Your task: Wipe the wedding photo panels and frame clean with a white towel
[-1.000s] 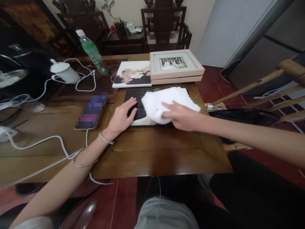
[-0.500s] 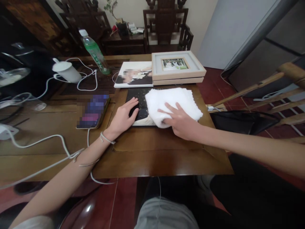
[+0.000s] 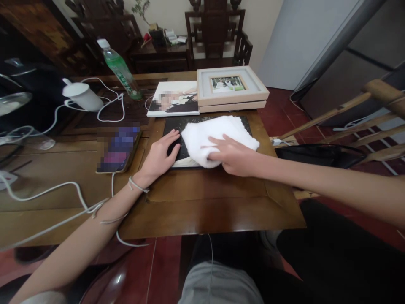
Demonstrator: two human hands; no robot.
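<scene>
1. One white cloth (image 3: 202,131) lies folded over much of a dark panel (image 3: 171,122) on the worktop (image 3: 202,207).
2. The right hand (image 3: 234,156) rests on the cloth's near side, fingers spread.
3. The left hand (image 3: 160,156) lies spread at the panel's left edge, thumb apart.
4. Beyond the panel: a photo print (image 3: 185,101) beside stacked picture frames (image 3: 202,93).
5. Left of the left hand: a phone (image 3: 122,147).

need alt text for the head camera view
A right hand rests on a white cloth partly covering a dark panel on a wooden table, the left hand at the panel's left edge. A phone lies further left.
</scene>
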